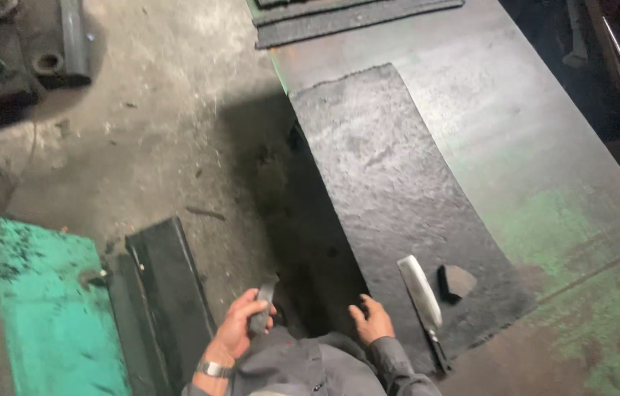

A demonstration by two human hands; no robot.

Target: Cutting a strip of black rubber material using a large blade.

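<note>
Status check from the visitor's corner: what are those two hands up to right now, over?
Left hand shut on dark rubber strip. Right hand open, resting on black rubber sheet edge. Cleaver-like knife lies just right of it, small dark scrap beside.

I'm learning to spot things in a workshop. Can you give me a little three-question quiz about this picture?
1. True or false: the right hand is gripping the knife.
2. What does the left hand hold? A) a dark strip B) a hammer C) a cup
3. Fill in: the knife lies on the dark rubber ____ on the table.

Key
1. False: it rests at the sheet's edge, beside the knife, not touching it.
2. A, the dark strip.
3. Sheet. A small dark scrap lies just right of the blade.
</note>
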